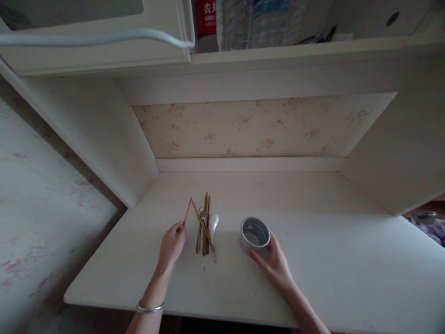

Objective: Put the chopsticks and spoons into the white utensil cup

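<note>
My left hand [173,241] pinches the near end of a thin wooden chopstick [187,211]. Its far tip meets the tip of another chopstick [200,218], which lies slantwise over a small pile. In that pile are several brown chopsticks [208,204], a white spoon [214,223] and metal cutlery [203,215] with partly covered handles. To the right, my right hand [274,264] is wrapped round the near right side of a round grey metal utensil holder [245,240]. The holder is upright with its mouth up, and small holes show inside.
A white desk top [330,260] lies beneath, with side panels and a flowered back wall [222,130]. Overhead, a shelf [295,53] holds plastic-wrapped bottles [257,23] and a red package [207,18]. A white cabinet door with a handle [104,37] hangs at upper left.
</note>
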A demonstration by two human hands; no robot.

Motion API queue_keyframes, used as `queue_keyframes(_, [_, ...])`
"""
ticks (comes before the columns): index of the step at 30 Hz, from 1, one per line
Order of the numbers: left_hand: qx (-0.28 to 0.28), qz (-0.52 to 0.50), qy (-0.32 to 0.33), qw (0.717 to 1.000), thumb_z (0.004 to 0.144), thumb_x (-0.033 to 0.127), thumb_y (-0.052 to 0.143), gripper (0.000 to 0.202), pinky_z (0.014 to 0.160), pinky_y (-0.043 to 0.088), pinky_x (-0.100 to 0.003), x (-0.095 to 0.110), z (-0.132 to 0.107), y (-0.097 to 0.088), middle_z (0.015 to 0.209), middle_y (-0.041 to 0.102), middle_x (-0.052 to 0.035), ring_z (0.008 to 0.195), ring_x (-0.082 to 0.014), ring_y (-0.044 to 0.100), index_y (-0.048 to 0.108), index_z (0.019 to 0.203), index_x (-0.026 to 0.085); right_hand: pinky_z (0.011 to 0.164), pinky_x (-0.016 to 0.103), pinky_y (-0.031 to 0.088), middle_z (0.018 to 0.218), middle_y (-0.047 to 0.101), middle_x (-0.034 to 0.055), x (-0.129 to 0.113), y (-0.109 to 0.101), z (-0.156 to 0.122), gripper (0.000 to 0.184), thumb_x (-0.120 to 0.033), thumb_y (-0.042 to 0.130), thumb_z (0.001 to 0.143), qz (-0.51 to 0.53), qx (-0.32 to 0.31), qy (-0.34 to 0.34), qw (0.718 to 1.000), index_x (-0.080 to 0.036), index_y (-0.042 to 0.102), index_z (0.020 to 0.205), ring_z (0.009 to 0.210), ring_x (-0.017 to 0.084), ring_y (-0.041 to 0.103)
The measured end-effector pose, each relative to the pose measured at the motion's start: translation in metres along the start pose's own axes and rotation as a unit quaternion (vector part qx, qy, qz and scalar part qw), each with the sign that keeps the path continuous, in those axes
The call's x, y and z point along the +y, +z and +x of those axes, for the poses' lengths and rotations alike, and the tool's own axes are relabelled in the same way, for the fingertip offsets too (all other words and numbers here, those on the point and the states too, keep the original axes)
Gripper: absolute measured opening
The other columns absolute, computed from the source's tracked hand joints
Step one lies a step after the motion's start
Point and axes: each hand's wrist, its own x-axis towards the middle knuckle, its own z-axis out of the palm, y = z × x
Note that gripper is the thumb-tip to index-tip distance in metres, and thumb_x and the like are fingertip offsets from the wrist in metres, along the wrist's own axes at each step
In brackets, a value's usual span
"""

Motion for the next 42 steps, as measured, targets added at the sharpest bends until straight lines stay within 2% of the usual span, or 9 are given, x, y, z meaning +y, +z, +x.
queue_keyframes(4, [0.037, 0.047, 0.005, 0.998, 0.086, 0.029, 0.046, 0.039, 0.088, 0.046, -0.04, 0.005, -0.001, -0.006, 0.11, 0.072, -0.0165, 0.099, -0.0307, 0.066, 0.066, 0.116, 0.015, 0.098, 0.047, 0.051, 0.129, 0.061, 0.0111, 0.001, 0.001, 0.0, 0.07, -0.044, 0.075, 0.077, 0.013, 0.001, -0.001, 1.0, -0.024, 0.043, 0.135, 0.114, 0.03, 0.063])
queue_keyframes(7, [0.041, 0.048, 0.014, 0.998, 0.089, 0.031, 0.044, 0.041, 0.09, 0.046, -0.039, 0.007, -0.005, -0.004, 0.114, 0.071, -0.0162, 0.098, -0.0289, 0.067, 0.064, 0.12, 0.015, 0.099, 0.048, 0.05, 0.129, 0.061, 0.0115, 0.001, 0.001, 0.0, 0.07, -0.044, 0.075, 0.077, 0.017, 0.0, 0.004, 1.0, -0.024, 0.042, 0.135, 0.115, 0.03, 0.062])
queue_keyframes(12, [0.022, -0.095, 0.055, 0.994, 0.088, 0.045, 0.049, 0.047, 0.095, 0.046, -0.034, 0.008, -0.012, 0.008, 0.121, 0.068, -0.0134, 0.111, -0.0262, 0.063, 0.064, 0.119, 0.015, 0.1, 0.047, 0.049, 0.13, 0.06, 0.011, -0.002, 0.0, 0.0, 0.071, -0.045, 0.075, 0.077, 0.006, -0.005, 0.005, 1.0, -0.024, 0.042, 0.136, 0.117, 0.029, 0.061])
queue_keyframes(16, [0.023, -0.19, 0.027, 0.981, 0.083, 0.051, 0.056, 0.05, 0.087, 0.05, -0.033, 0.001, -0.009, 0.023, 0.114, 0.07, -0.0112, 0.103, -0.0253, 0.065, 0.064, 0.118, 0.016, 0.1, 0.047, 0.049, 0.13, 0.062, 0.011, -0.005, -0.001, 0.0, 0.071, -0.045, 0.075, 0.076, -0.002, -0.002, 0.001, 1.0, -0.023, 0.043, 0.136, 0.116, 0.03, 0.062])
queue_keyframes(20, [0.046, -0.236, 0.02, 0.971, 0.079, 0.047, 0.062, 0.044, 0.091, 0.048, -0.034, -0.013, 0.0, 0.033, 0.11, 0.07, -0.0099, 0.103, -0.0241, 0.065, 0.066, 0.111, 0.017, 0.098, 0.047, 0.05, 0.129, 0.062, 0.0111, -0.007, -0.001, 0.0, 0.07, -0.044, 0.075, 0.077, -0.003, 0.001, -0.008, 1.0, -0.023, 0.044, 0.136, 0.116, 0.03, 0.062])
queue_keyframes(32, [0.044, -0.328, -0.014, 0.944, 0.07, 0.052, 0.072, 0.056, 0.078, 0.05, -0.03, -0.021, 0.01, 0.026, 0.099, 0.071, -0.0064, 0.084, -0.0177, 0.065, 0.067, 0.112, 0.015, 0.1, 0.049, 0.048, 0.13, 0.06, 0.0117, -0.008, -0.002, -0.001, 0.069, -0.046, 0.074, 0.078, -0.01, -0.003, -0.004, 1.0, -0.024, 0.042, 0.136, 0.117, 0.03, 0.06])
queue_keyframes(36, [0.046, -0.377, -0.017, 0.925, 0.068, 0.048, 0.075, 0.054, 0.082, 0.05, -0.032, 0.001, 0.004, 0.015, 0.103, 0.07, -0.008, 0.092, -0.0198, 0.065, 0.066, 0.11, 0.015, 0.1, 0.049, 0.048, 0.13, 0.059, 0.0113, -0.008, -0.002, 0.0, 0.07, -0.045, 0.074, 0.078, -0.003, -0.008, -0.002, 1.0, -0.024, 0.042, 0.136, 0.117, 0.03, 0.06])
queue_keyframes(39, [0.019, -0.428, 0.013, 0.903, 0.069, 0.043, 0.077, 0.046, 0.082, 0.05, -0.03, 0.04, -0.014, 0.002, 0.101, 0.07, -0.0066, 0.095, -0.0199, 0.064, 0.065, 0.105, 0.017, 0.1, 0.05, 0.048, 0.13, 0.06, 0.0104, -0.011, 0.001, -0.001, 0.069, -0.045, 0.075, 0.078, -0.001, -0.004, 0.002, 1.0, -0.026, 0.042, 0.135, 0.117, 0.03, 0.06])
queue_keyframes(42, [-0.052, -0.432, 0.059, 0.898, 0.074, 0.042, 0.073, 0.037, 0.073, 0.051, -0.027, 0.084, -0.036, -0.005, 0.093, 0.07, -0.006, 0.087, -0.019, 0.065, 0.063, 0.1, 0.017, 0.101, 0.05, 0.048, 0.128, 0.061, 0.0097, -0.016, 0.009, -0.003, 0.067, -0.045, 0.075, 0.078, 0.024, -0.005, 0.002, 1.0, -0.026, 0.043, 0.134, 0.117, 0.03, 0.06])
